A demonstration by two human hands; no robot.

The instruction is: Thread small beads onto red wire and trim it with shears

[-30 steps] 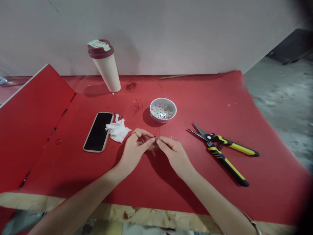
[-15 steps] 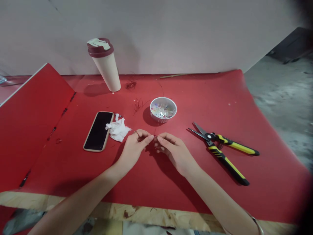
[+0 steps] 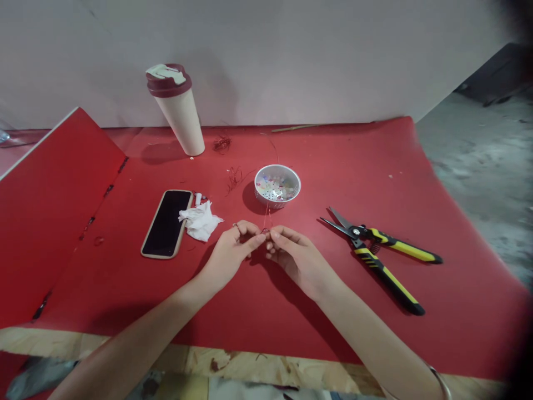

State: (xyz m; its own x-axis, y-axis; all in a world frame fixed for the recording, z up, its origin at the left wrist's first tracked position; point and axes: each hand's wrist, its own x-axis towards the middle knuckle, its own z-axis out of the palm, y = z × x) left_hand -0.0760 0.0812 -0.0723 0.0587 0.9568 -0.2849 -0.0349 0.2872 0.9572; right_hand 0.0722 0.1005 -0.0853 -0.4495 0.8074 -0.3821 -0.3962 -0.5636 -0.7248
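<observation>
Just in front of the perforated metal bowl (image 3: 257, 190), my two hands meet fingertip to fingertip. My left hand (image 3: 231, 253) is closed in a pinch at a small reddish bead (image 3: 265, 230). My right hand (image 3: 297, 258) pinches beside it on a thin red wire (image 3: 266, 211). Two strands of this wire rise from the fingertips toward the bowl. Exactly how the wire runs between the fingers is hidden. Inside the bowl lie several small coloured beads (image 3: 278, 186).
Left of my hands are a crumpled tissue (image 3: 202, 221) and a phone (image 3: 166, 225). Black-and-yellow shears (image 3: 366, 241) lie with blades apart on the right. Tangled red wire (image 3: 234, 178) and a lidded cup (image 3: 183, 122) are farther back. The red-covered table (image 3: 353, 166) meets a pale wall.
Two red strands now stand out above my fingertips, where one thin strand showed before. The reddish bead shows more clearly between the fingers. Both hands have barely shifted.
</observation>
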